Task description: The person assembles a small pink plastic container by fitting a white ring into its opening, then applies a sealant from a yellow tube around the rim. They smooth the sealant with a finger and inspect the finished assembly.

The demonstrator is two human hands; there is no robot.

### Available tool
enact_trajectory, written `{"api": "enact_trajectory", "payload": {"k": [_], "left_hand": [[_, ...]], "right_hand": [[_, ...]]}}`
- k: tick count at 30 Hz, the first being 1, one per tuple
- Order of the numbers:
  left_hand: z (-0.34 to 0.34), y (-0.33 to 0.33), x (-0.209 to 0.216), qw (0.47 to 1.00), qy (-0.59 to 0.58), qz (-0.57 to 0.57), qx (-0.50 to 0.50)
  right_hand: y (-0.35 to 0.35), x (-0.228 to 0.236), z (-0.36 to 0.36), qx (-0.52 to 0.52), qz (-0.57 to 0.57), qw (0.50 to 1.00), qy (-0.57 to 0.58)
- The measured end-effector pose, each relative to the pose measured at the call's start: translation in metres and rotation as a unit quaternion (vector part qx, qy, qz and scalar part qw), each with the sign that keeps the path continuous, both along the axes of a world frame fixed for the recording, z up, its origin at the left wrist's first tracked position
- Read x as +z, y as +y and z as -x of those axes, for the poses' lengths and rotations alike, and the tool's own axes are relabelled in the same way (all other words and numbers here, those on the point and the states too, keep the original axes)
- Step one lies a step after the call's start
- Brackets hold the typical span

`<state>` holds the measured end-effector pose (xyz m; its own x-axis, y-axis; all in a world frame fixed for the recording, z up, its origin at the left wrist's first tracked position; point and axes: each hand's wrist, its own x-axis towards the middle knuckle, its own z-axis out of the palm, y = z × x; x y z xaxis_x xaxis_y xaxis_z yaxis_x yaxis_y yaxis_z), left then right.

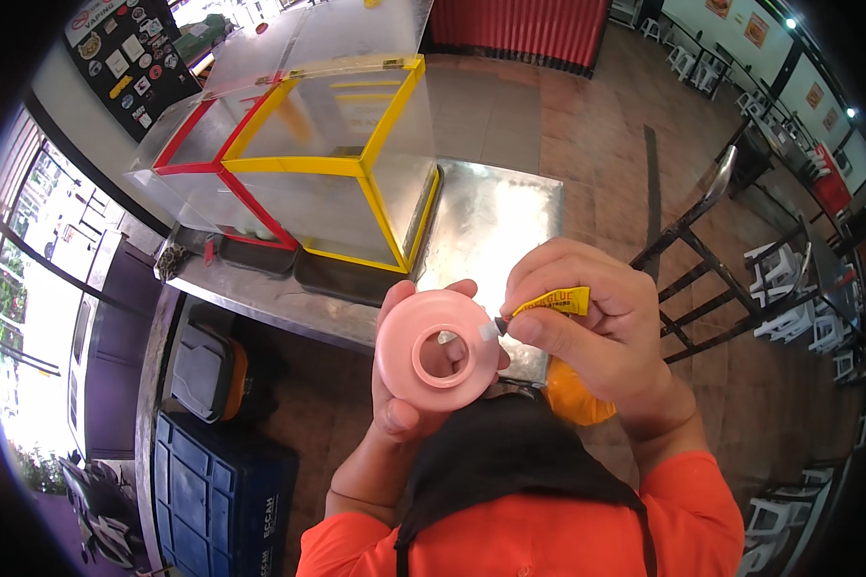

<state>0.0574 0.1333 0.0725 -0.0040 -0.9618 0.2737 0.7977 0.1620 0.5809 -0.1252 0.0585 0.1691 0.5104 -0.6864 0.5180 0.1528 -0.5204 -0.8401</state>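
A round pink plastic piece (401, 337) with a raised collar around its central hole rests in my left hand (394, 415). The fingers of that hand wrap its back and sides, and a bit of finger shows through the hole. My right hand (587, 337) pinches a small yellow glue tube (560, 301) between thumb and fingers. Its dark tip points left, at the right edge of the pink piece, where a small whitish, translucent bit (489, 330) shows. Whether the tip touches the pink surface, I cannot tell.
Ahead stands a metal-topped counter (491, 207) with a clear display case (308, 207) framed in yellow and red. A blue crate (216, 481) and a grey-lidded bin (207, 370) sit below left. An orange-yellow bag (579, 394) hangs near my right forearm. A black metal rack (712, 260) stands right.
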Motion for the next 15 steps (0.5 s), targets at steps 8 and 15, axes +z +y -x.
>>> {"api": "enact_trajectory", "payload": {"k": [8,15], "left_hand": [[-0.006,-0.005,-0.012,0.998,0.029,0.039,-0.045],[-0.01,-0.002,-0.014,0.998,0.037,-0.029,-0.035]], "right_hand": [[0.001,0.0,-0.006,0.001,-0.024,1.0,0.006],[0.011,0.004,-0.005,0.01,0.017,0.999,0.032]]}}
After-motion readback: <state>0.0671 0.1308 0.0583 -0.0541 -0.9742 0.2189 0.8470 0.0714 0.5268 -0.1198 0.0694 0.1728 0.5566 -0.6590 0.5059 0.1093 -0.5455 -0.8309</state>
